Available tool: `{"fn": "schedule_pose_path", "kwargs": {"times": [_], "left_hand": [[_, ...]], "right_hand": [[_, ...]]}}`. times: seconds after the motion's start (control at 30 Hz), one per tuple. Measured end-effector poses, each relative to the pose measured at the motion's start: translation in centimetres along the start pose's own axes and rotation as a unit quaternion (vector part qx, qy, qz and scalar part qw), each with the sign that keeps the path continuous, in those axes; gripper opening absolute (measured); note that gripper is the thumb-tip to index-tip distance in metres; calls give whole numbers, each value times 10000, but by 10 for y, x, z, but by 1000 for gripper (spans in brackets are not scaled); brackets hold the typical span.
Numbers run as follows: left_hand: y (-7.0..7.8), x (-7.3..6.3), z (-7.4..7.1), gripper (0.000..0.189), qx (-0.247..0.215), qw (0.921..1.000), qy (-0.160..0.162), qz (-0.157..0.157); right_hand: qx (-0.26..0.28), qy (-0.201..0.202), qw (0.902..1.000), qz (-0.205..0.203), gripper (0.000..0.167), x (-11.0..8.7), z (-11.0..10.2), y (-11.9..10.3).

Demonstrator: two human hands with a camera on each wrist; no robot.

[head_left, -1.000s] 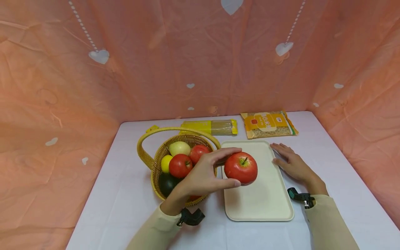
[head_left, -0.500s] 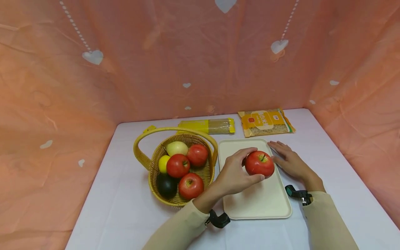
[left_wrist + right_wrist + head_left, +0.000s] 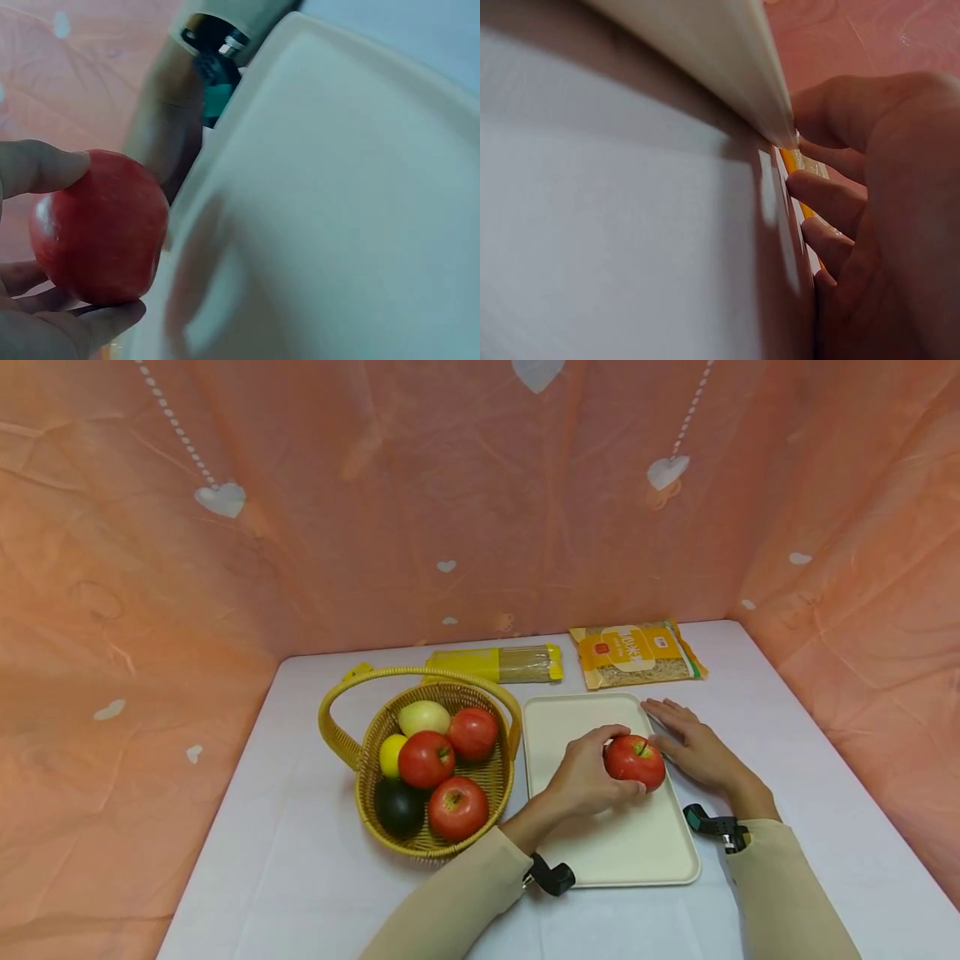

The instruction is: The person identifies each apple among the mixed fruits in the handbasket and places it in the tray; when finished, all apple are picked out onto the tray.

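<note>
A red apple (image 3: 633, 765) is held in my left hand (image 3: 587, 778) over the right part of a cream rectangular tray (image 3: 622, 852). In the left wrist view, thumb and fingers grip opposite sides of the apple (image 3: 105, 232), and the hand's shadow falls on the tray (image 3: 352, 172). My right hand (image 3: 699, 756) rests at the tray's right edge with its fingers extended. The right wrist view has that hand's thumb (image 3: 829, 112) right at the tray rim (image 3: 769, 97), its other fingers down by the white tablecloth.
Left of the tray stands a wicker basket (image 3: 491, 774) with a tall handle, holding red apples (image 3: 458, 808), a pale green fruit (image 3: 424, 718), a yellow fruit (image 3: 391, 755) and a dark round one (image 3: 399, 807). Behind lie a noodle packet (image 3: 525, 663) and an orange-yellow bag (image 3: 637, 654).
My left hand has carried the apple rightward from beside the basket and lowered it toward the tray's right side. The right hand stays at the tray's edge.
</note>
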State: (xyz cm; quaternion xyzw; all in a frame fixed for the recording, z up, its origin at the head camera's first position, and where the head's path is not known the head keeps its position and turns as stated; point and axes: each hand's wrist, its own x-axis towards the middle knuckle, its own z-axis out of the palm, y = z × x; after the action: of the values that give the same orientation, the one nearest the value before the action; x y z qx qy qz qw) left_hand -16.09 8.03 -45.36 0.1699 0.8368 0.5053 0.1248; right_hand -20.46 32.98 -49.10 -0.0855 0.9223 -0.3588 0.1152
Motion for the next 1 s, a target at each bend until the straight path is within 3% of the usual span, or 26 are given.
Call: {"fn": "schedule_pose_path", "kwargs": {"times": [0.33, 0.7, 0.87, 1.0], "left_hand": [[-15, 7, 13, 73, 106, 9997, 18, 223], [-15, 12, 17, 79, 983, 9930, -20, 648], [-8, 3, 7, 85, 1396, 9875, 80, 730], [4, -10, -9, 82, 1442, 9846, 142, 979]], "right_hand": [[33, 43, 10000, -82, 69, 1, 0, -1], [122, 58, 9999, -92, 66, 2, 0, 0], [119, 41, 9999, -56, 67, 1, 1, -1], [99, 42, 9999, 1, 69, -1, 1, -1]]}}
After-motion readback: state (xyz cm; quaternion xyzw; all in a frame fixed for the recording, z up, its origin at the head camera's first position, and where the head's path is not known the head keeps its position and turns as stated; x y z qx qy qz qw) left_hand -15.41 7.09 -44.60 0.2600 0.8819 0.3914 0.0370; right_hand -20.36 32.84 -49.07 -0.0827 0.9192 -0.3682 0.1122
